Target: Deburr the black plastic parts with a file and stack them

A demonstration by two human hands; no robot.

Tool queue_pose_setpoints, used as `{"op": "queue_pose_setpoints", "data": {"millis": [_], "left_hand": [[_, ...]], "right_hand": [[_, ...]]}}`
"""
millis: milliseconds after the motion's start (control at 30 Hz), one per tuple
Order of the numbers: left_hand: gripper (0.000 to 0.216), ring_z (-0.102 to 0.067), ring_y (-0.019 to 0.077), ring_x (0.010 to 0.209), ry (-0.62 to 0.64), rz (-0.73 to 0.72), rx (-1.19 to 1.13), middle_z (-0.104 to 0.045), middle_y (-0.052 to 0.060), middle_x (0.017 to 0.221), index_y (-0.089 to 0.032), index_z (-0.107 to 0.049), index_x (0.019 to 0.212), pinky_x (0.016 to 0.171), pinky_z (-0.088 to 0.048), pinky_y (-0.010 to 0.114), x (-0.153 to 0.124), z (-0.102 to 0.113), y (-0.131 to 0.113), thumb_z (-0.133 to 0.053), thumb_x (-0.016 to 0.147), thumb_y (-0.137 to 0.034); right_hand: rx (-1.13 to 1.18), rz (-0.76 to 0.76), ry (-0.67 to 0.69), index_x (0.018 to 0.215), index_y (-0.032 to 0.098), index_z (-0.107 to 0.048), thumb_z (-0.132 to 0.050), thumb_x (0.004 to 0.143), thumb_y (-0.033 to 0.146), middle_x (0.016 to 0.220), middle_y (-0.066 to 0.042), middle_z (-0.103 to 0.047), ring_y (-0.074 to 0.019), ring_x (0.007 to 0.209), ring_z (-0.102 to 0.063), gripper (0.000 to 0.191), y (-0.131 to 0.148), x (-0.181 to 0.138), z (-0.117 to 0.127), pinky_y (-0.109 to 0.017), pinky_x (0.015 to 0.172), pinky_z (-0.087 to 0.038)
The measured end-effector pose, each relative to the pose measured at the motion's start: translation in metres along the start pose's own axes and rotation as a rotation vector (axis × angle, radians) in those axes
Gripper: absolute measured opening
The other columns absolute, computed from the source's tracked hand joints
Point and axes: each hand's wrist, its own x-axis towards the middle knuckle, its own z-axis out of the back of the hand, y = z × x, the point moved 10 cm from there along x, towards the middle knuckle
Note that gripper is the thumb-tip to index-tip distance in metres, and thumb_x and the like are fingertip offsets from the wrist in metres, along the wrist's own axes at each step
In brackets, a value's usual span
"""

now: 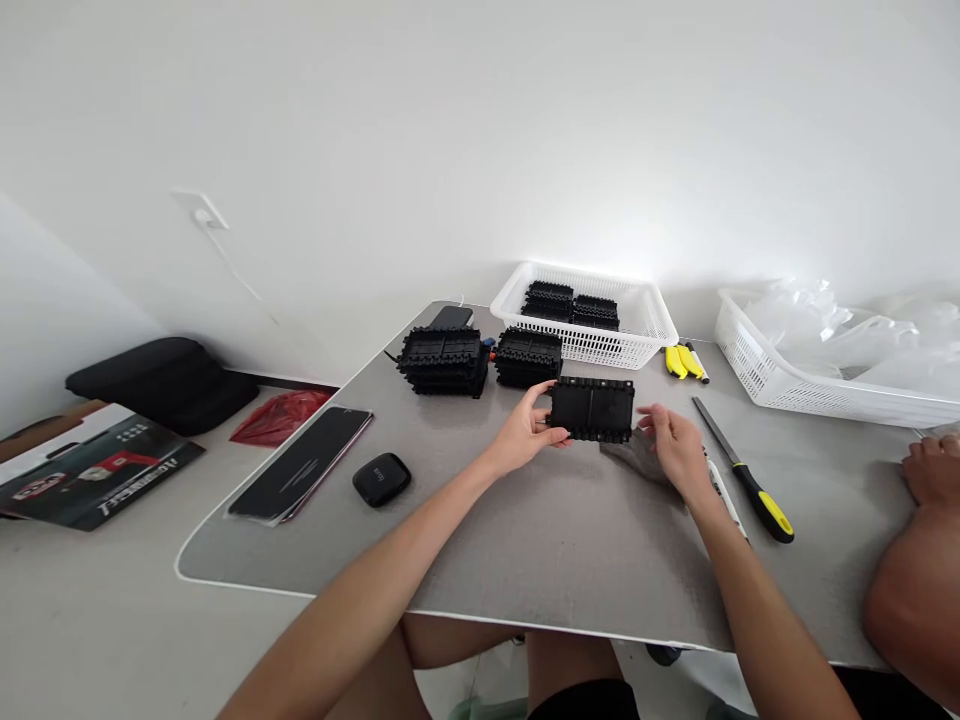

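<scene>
My left hand point(527, 432) grips the left end of a black ribbed plastic box point(592, 408), held just above the grey table point(525, 540). My right hand point(675, 450) hovers at the box's right end, fingers curled and slightly apart, with nothing clearly in them. Two stacks of similar black boxes, one at the left point(444, 360) and one at the right point(528, 357), stand behind the held box. More black boxes point(571, 305) lie in a white basket point(645, 335).
A yellow-handled file point(742, 470) lies right of my right hand. Yellow-handled tools point(684, 362) sit by the basket. A second white basket point(787, 385) holds clear bags. A phone point(300, 465) and small black device point(381, 479) lie left. Another person's hand point(930, 470) rests at the right edge.
</scene>
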Motion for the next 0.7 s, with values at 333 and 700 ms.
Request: {"op": "queue_pose_setpoints", "data": {"millis": [333,700], "left_hand": [[0.082,-0.072,0.0229,0.079,-0.082,0.02,-0.014,-0.069,0.012,0.104,-0.02,-0.032,0.138,0.075,-0.06,0.041,0.001,0.009,0.0,-0.078,0.072,-0.033],[0.078,-0.072,0.0196,0.08,-0.105,-0.043,-0.055,-0.067,0.012,0.112,-0.02,-0.034,0.138,0.083,-0.059,0.043,0.002,0.007,0.001,-0.075,0.073,-0.027]], "right_hand": [[-0.812,-0.022,-0.203,0.093,0.017,-0.071,-0.045,0.09,0.034,0.103,-0.02,-0.065,-0.0375,0.104,-0.052,0.031,-0.046,0.01,0.037,-0.048,0.081,-0.039],[0.556,-0.031,0.112,0.093,0.025,-0.049,-0.039,0.088,0.065,0.066,0.003,-0.042,-0.012,0.05,-0.039,0.042,0.03,-0.01,-0.032,-0.024,0.047,-0.036]]}}
